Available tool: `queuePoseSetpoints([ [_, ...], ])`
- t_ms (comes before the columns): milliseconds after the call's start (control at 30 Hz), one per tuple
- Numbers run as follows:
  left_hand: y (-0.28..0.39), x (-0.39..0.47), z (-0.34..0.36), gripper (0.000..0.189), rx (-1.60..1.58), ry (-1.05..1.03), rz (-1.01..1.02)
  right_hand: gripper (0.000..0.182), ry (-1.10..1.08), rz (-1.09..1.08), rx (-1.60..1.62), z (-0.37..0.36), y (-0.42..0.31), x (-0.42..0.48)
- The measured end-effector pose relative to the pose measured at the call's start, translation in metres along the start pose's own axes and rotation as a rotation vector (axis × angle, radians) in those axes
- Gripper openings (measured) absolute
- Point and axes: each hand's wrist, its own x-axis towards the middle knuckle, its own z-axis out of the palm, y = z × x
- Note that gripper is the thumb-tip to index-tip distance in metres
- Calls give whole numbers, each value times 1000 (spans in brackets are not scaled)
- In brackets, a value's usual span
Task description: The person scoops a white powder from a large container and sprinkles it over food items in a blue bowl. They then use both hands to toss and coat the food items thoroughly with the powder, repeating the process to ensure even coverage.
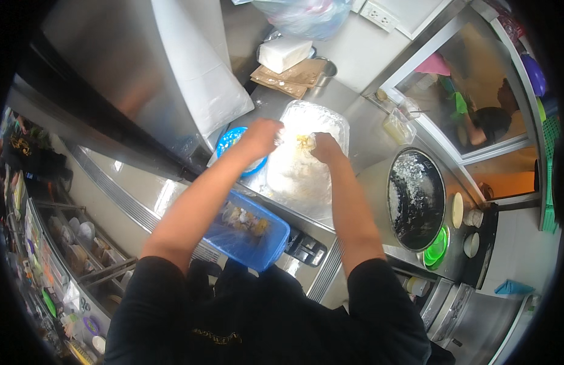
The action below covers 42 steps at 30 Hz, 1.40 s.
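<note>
A clear plastic tray [345,122] on the steel counter holds white powder that looks like flour, much of it washed out by glare. My right hand [326,147] reaches into the tray, its fingertips at a small heap of yellowish pieces [303,141]. Over the tray's left edge is my left hand [262,138], fingers curled, with white powder or a pale bit at the tips. Glare hides whether either hand grips anything. Partly under my left forearm sits a round blue container [225,142] with whitish contents.
A blue bin [278,237] with food scraps stands below the counter edge before me. Right of the tray is a large pot [416,200], white powder inside. Brown paper [288,80] and a white block-shaped packet [284,54] lie behind. A person [492,123] shows beyond the window.
</note>
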Motion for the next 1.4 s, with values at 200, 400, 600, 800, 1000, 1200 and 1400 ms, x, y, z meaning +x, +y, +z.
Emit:
queuePoseSetpoints([
  [200, 19, 50, 115, 37, 56, -236, -34, 44, 170, 89, 308, -84, -20, -41],
  [400, 19, 65, 125, 21, 150, -249, -16, 38, 391, 190, 339, -99, -36, -80],
  [600, 2, 66, 137, 29, 61, -175, 70, 33, 145, 143, 130, -79, -20, -89],
  [800, 0, 73, 139, 29, 129, -278, 113, 34, -69, 199, 83, -54, -20, -61],
  [1000, 12, 72, 88, 28, 102, -92, 181, 26, -18, 127, 94, -22, -6, -52],
  [1200, 21, 68, 62, 26, 137, -166, 97, 30, 96, 167, 148, -48, -4, -61],
  [1400, 39, 66, 34, 27, -62, -74, 17, 31, 200, 141, 151, -61, -7, -74],
])
